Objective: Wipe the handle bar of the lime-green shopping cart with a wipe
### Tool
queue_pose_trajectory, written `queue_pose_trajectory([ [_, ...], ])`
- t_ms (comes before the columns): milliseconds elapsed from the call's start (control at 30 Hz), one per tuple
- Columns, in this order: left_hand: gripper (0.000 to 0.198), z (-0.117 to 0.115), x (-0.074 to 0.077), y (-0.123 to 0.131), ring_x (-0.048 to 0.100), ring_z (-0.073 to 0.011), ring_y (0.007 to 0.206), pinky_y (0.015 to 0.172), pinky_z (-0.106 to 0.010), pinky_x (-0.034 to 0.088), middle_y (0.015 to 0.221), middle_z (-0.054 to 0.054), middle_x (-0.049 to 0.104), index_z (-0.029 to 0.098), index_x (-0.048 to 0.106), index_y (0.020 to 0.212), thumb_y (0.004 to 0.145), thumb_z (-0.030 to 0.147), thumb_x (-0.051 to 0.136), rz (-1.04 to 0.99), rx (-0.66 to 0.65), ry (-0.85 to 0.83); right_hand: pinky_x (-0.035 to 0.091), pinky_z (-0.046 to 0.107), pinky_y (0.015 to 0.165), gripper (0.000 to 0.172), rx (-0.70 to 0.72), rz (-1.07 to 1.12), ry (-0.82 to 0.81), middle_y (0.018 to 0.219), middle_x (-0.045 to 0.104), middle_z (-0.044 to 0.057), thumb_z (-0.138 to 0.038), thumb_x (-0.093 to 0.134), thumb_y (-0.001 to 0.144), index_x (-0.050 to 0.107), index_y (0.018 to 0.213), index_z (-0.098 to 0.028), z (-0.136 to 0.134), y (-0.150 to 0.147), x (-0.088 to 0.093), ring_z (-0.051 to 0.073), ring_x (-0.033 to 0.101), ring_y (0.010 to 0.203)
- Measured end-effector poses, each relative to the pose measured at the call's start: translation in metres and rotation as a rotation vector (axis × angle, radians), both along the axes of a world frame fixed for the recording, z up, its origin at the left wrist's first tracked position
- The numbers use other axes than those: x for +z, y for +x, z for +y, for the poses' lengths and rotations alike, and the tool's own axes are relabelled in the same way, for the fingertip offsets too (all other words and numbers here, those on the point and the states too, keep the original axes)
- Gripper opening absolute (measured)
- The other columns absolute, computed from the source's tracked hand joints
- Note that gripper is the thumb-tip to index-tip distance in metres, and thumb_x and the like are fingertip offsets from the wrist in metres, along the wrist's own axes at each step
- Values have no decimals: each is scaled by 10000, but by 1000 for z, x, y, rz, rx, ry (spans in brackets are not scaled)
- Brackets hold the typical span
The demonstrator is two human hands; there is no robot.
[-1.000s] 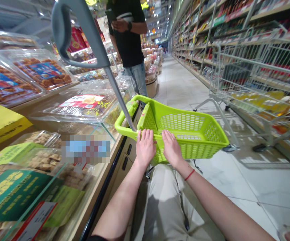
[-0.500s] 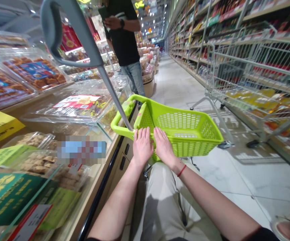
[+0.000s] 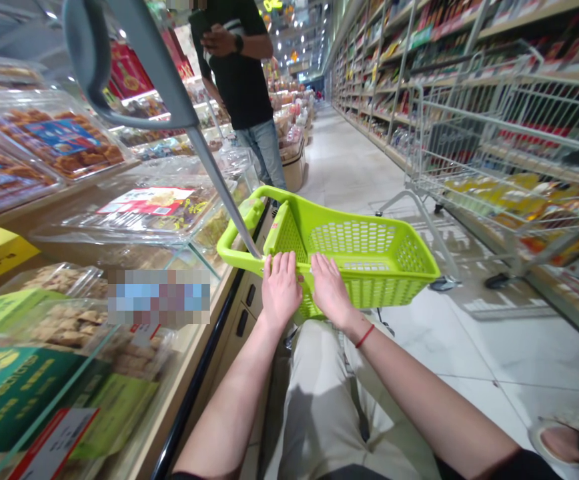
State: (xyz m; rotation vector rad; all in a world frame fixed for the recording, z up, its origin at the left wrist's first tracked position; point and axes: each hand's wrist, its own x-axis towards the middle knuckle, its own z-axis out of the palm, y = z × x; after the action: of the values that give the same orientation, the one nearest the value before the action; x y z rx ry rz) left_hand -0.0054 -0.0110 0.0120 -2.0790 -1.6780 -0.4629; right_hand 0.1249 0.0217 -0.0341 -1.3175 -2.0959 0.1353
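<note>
A bright green shopping basket with perforated walls stands before my knees. My left hand rests on its near rim close to the handle end, fingers stretched out flat. Beside it, a small gap apart, my right hand lies on the same rim with its fingers also extended. Neither hand is wrapped round anything. From the basket's left end a grey pull handle rises toward the upper left. Inside the basket, a green divider panel leans near the handle end; no goods show there.
On the left, a display counter holds clear boxes of snacks behind a glass edge. A person in a black shirt stands ahead. A wire shopping cart stands right, before stocked shelves. Another person's foot shows at lower right.
My right hand has slid slightly right along the rim, widening the gap from my left hand. The view has shifted a little, so more of the foot at lower right shows.
</note>
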Motion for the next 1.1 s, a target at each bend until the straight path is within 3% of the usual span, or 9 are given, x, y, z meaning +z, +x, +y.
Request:
queue_pose_trajectory([
  [233, 519, 0, 0, -2, 446, -279, 1348, 1229, -471, 188, 1394, -131, 569, 101, 466, 1420, 917, 220, 423, 21, -13, -6, 253, 499, 1228, 738, 132, 22, 49, 1558, 370, 231, 16, 389, 768, 350, 1504, -25, 0, -25, 12, 256, 296, 1484],
  [533, 529, 1, 0, 2, 454, -297, 1336, 1227, -480, 206, 1358, -153, 579, 73, 485, 1385, 875, 214, 476, -11, -4, 11, 295, 522, 1201, 699, -48, -44, 15, 1469, 489, 250, 59, 383, 745, 443, 1438, -5, -3, 25, -4, 283, 394, 1429],
  [667, 522, 0, 0, 2, 458, -302, 1330, 1221, -489, 217, 1344, -156, 588, 75, 494, 1378, 873, 204, 473, 4, 0, 25, 267, 491, 1222, 688, 11, -15, 3, 1484, 466, 257, 42, 385, 751, 424, 1438, 35, -2, 3, 4, 277, 366, 1445],
  [833, 505, 2, -2, 0, 464, -292, 1321, 1223, -475, 217, 1345, -139, 592, 95, 503, 1374, 879, 181, 450, 28, -10, 29, 258, 468, 1235, 686, 129, 3, 75, 1518, 445, 211, 24, 384, 777, 419, 1461, -14, -1, -20, 12, 250, 354, 1454],
  [1100, 515, 2, -2, 1, 454, -304, 1344, 1229, -490, 193, 1344, -156, 585, 82, 487, 1375, 877, 208, 462, 1, -15, 25, 285, 518, 1214, 677, -12, -57, 42, 1464, 494, 249, 58, 362, 761, 453, 1430, -2, 0, 49, -18, 274, 399, 1427],
])
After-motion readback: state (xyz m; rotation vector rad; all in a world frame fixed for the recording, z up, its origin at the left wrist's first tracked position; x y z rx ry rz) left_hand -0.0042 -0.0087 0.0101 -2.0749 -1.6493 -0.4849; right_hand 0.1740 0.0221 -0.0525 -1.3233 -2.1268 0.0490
